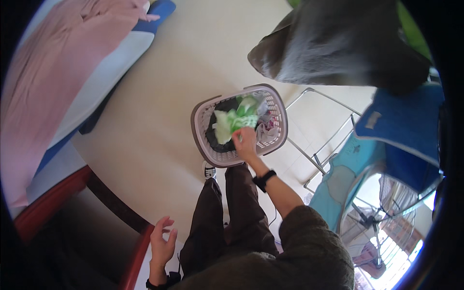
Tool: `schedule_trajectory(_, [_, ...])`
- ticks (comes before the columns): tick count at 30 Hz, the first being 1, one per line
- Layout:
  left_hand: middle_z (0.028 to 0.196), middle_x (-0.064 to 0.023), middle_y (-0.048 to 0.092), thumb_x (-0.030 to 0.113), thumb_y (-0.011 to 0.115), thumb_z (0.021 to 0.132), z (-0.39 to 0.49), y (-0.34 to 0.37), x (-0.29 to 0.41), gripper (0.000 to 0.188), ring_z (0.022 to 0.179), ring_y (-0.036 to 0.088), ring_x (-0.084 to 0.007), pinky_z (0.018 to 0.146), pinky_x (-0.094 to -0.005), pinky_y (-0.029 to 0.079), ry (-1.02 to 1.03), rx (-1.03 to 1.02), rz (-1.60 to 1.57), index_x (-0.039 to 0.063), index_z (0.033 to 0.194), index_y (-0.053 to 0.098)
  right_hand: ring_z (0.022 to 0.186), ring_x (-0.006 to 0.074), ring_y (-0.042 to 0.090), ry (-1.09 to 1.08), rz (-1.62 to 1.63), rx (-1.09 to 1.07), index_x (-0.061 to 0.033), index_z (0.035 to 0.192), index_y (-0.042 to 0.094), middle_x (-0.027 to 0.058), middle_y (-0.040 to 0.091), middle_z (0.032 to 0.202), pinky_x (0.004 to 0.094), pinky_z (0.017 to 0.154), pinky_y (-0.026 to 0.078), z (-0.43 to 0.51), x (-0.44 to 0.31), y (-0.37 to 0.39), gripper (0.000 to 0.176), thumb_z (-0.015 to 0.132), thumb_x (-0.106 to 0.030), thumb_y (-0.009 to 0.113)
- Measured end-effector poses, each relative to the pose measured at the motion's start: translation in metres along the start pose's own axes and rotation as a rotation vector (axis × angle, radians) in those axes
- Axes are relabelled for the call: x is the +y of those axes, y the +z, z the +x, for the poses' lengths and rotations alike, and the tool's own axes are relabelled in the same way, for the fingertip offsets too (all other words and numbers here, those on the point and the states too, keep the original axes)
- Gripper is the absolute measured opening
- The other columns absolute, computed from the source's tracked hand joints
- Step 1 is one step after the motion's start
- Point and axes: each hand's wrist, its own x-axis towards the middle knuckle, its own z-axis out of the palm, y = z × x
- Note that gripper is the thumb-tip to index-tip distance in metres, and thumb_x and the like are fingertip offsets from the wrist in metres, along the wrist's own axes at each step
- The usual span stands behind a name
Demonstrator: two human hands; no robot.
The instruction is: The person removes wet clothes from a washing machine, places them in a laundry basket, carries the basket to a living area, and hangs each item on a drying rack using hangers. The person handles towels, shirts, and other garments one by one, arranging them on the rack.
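Observation:
A plastic laundry basket (pixel 198 127) with slotted walls stands on the floor before me. My right hand (pixel 244 141) reaches over its near side, its fingers closed on a green and white cloth (pixel 232 123) that is blurred. Under and beside that cloth lie dark fabric (pixel 217 143) and a pale garment with pink spots (pixel 267 132). My left hand (pixel 162 241) hangs at the lower left, fingers apart and holding nothing, near a red edge.
A folding metal drying rack (pixel 324 96) is at the right, with dark, blue (pixel 398 123) and turquoise (pixel 331 192) cloths over it. At the left, pink fabric (pixel 69 72) covers a white and blue surface. Dark-topped furniture with a red edge (pixel 136 257) stands lower left.

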Motion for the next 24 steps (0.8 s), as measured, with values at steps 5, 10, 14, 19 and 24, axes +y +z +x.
schedule_trajectory(5, [0.116,-0.0173,0.053,0.006,0.064,0.075,0.005,-0.004,0.027,0.059,0.109,0.051,-0.027,0.081,-0.0348,0.046,0.294,0.015,0.06,0.001,0.128,0.038,0.086,0.0303,0.048,-0.279,0.328,-0.071,-0.0048,0.074,0.053,0.0115,0.048,0.085,0.037,0.073,0.04,-0.064,-0.161,-0.134,0.018,0.064,-0.001,0.068])
schedule_trajectory(10, [0.118,-0.019,0.045,0.006,0.069,0.067,0.007,0.01,0.086,0.069,0.114,0.042,-0.033,0.085,-0.0383,0.043,0.656,-0.023,-0.052,0.001,0.127,0.037,0.09,0.0289,0.048,-0.361,0.672,-0.029,-0.0051,0.077,0.052,0.0116,0.049,0.091,0.0361,0.077,0.04,-0.122,-0.275,-0.246,0.019,0.063,0.002,0.064])
schedule_trajectory(14, [0.094,-0.0153,0.053,0.003,0.069,0.062,-0.008,0.005,0.141,0.041,0.089,0.05,-0.0347,0.072,-0.0377,0.043,0.956,-0.242,0.353,0.003,0.099,0.051,0.089,0.0247,0.047,-0.304,0.666,0.119,-0.0046,0.081,0.05,0.0103,0.046,0.092,0.0316,0.076,0.039,-0.172,-0.308,-0.321,0.018,0.067,0.003,0.058])
schedule_trajectory(19, [0.08,-0.013,0.054,0.002,0.063,0.068,-0.051,0.019,0.205,0.021,0.073,0.052,-0.0323,0.064,-0.0358,0.042,1.142,-0.215,0.335,0.003,0.086,0.052,0.092,0.0139,0.048,0.002,0.832,0.386,-0.0031,0.098,0.045,0.0052,0.048,0.098,0.027,0.081,0.042,-0.261,-0.303,-0.391,0.027,0.072,0.003,0.054])
schedule_trajectory(24, [0.089,-0.0101,0.055,0.009,0.05,0.085,-0.119,0.065,0.29,0.014,0.08,0.054,-0.023,0.07,-0.0302,0.044,1.225,-0.429,-0.08,0.001,0.096,0.049,0.1,0.0135,0.047,0.139,0.868,0.328,-0.0055,0.126,0.034,0.0079,0.047,0.109,0.0272,0.085,0.042,-0.327,-0.303,-0.429,0.061,0.07,0.003,0.055])
